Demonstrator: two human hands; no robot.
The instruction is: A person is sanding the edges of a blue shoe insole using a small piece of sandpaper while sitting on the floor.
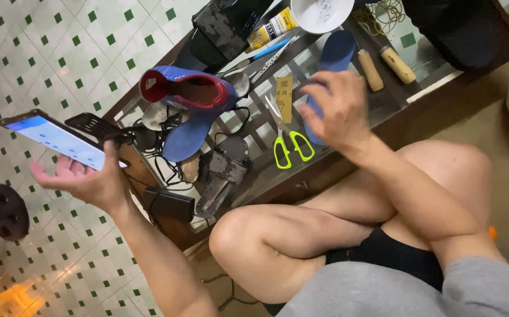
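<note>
The left hand (84, 182) cradles a lit phone (61, 140) out over the tiled floor (61, 53), past the counter (378, 126) edge, while the right hand (334, 108) hovers loosely spread, seemingly empty, above yellow-handled scissors (290, 147), with a blue-and-red shoe (187, 97) beyond.

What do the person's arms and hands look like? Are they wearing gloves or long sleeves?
No gloves and no long sleeves. Both hands, left and right, are bare, and so are the arms all the way up. No rings, watch or bracelets show. A grey sleeve starts only near the right shoulder.
</note>
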